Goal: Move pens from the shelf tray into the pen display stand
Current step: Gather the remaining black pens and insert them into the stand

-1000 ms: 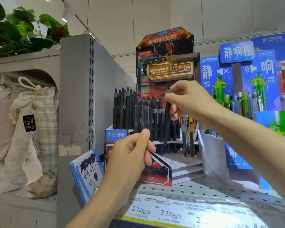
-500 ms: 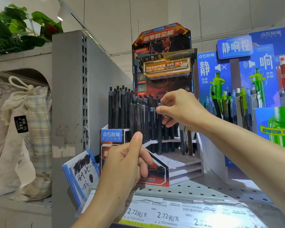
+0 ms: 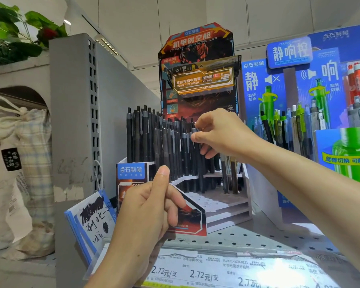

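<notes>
Right hand [image 3: 220,134] reaching forward, grip pinching a black pen [image 3: 196,154] upright in the display stand [image 3: 227,206], left hand [image 3: 148,213] raised, thumb up, fingers curled on the stand's front card [image 3: 192,220]

Setting: stationery shop aisle. Grey perforated metal shelf [image 3: 258,240] with slotted upright [image 3: 92,113]. Price strip [image 3: 206,275] along the shelf edge, reading 2.72 per piece. Printed cardboard pen stand [image 3: 195,80] full of black pens [image 3: 154,142]; blue stand [image 3: 299,84] beside it with green pens. Handwritten sign [image 3: 94,221].

Matt black pens [image 3: 164,146], probably plastic, fill the glossy printed card stand [image 3: 195,59]. Lower frame, the perforated shelf [image 3: 258,240] is matt grey metal. At left hangs a rough cloth bag [image 3: 27,146].
</notes>
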`<state>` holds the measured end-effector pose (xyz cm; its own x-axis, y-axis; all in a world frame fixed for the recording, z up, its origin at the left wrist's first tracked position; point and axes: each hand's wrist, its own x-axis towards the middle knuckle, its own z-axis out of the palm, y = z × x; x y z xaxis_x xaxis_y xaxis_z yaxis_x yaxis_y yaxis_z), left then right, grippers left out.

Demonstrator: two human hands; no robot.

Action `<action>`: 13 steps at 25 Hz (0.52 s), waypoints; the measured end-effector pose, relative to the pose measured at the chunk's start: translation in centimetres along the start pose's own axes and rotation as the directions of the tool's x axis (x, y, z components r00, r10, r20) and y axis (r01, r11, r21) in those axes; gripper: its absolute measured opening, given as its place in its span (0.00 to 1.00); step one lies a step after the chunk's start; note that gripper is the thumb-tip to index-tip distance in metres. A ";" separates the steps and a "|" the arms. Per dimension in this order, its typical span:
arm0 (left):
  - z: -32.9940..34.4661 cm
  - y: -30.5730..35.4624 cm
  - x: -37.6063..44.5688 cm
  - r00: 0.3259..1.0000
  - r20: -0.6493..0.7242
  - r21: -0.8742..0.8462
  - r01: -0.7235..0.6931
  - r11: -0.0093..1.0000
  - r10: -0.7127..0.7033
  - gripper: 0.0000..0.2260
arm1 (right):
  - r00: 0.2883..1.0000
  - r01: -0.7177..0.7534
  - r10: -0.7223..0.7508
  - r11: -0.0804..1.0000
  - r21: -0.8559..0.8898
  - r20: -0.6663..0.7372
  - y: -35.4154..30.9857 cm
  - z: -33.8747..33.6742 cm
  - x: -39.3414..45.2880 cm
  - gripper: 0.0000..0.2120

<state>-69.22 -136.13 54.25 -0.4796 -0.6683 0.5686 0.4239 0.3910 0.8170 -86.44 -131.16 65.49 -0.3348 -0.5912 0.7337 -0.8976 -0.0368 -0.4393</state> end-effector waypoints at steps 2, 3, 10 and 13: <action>0.0 0.0 0.0 1.000 0.001 0.000 0.001 1.000 -0.001 0.28 | 1.000 -0.008 0.007 0.999 0.036 0.009 0.0 0.1 0.1 0.18; 0.0 0.0 0.0 1.000 0.002 -0.002 0.004 1.000 -0.004 0.28 | 1.000 -0.016 0.015 0.998 0.059 0.016 0.0 0.2 0.0 0.18; -0.1 -0.1 -0.1 1.000 -0.006 -0.011 0.008 1.000 -0.008 0.27 | 0.991 -0.088 0.082 0.995 0.052 0.106 0.3 0.6 -0.4 0.18; -0.1 -0.1 -0.1 1.000 -0.006 0.005 0.005 1.000 -0.005 0.28 | 0.992 -0.079 0.078 0.997 0.007 0.100 0.3 0.5 -0.4 0.13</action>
<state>-69.15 -136.21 54.13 -0.4771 -0.6741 0.5640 0.4174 0.3909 0.8203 -86.41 -131.32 64.85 -0.3737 -0.6695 0.6419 -0.8663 0.0048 -0.4994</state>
